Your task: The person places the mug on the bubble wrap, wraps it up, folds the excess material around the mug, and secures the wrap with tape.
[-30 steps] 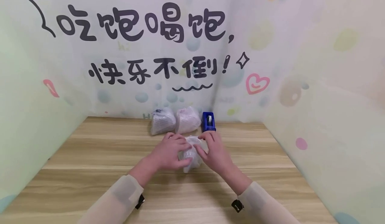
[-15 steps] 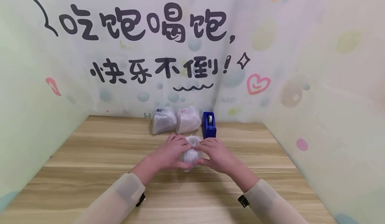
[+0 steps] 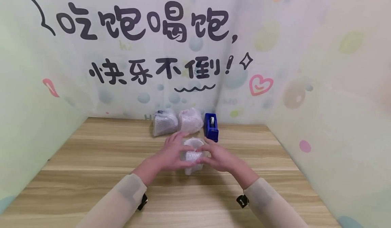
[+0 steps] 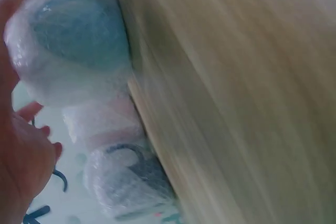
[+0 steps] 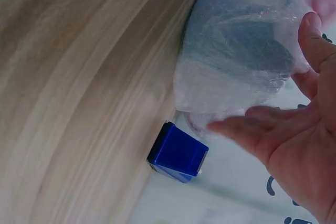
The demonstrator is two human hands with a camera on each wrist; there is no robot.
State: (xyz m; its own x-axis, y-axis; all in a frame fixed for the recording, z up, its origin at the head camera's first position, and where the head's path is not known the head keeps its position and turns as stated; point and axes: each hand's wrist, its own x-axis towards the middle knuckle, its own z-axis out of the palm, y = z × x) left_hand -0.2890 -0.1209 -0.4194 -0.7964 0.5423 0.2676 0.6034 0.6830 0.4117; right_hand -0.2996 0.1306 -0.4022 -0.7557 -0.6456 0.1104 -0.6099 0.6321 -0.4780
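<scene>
A bubble-wrapped mug point(image 3: 193, 156) stands on the wooden table between both hands. Its body looks bluish through the wrap in the left wrist view, and a handle-like loop shows in the right wrist view. My left hand point(image 3: 171, 156) lies along the mug's left side and top with fingers spread. From the right, my right hand point(image 3: 219, 157) reaches over the top, its thumb point(image 5: 313, 27) at the wrap and other fingers extended. The fingertips of both hands come close together above the mug. Part of the mug is hidden behind them.
Two more bubble-wrapped items, a greyish one point(image 3: 165, 123) and a pinkish one point(image 3: 190, 121), stand at the table's back edge against the printed wall. Right of them is a blue tape dispenser point(image 3: 211, 127).
My left fingers have spread and lifted towards the back. The right hand first lowered its thumb to the near side, then shifted slightly left. The mug stays in about the same place.
</scene>
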